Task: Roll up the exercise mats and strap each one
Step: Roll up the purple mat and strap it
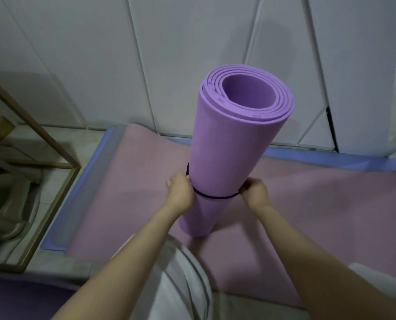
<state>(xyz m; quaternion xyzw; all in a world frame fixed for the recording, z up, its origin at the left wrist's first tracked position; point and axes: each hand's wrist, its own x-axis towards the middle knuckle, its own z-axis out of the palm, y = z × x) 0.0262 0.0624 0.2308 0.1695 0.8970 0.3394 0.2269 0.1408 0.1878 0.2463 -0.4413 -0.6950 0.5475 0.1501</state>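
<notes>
A rolled purple mat (pixel 229 139) stands upright on end on a flat pink mat (pixel 127 192). A thin black strap (pixel 215 197) circles the roll at its lower third. My left hand (pixel 180 192) pinches the strap at the roll's left side. My right hand (pixel 253 189) pinches it at the right side. The strap's back half is hidden behind the roll. A blue mat (pixel 331 159) lies under the pink one, showing along its far and left edges.
White panelled cupboard doors (pixel 169 54) rise right behind the mats. A brass-coloured frame (pixel 51 199) with a grey bag inside stands at the left. A dark purple mat (pixel 19 294) lies at the lower left. My white clothing (pixel 180 280) fills the bottom centre.
</notes>
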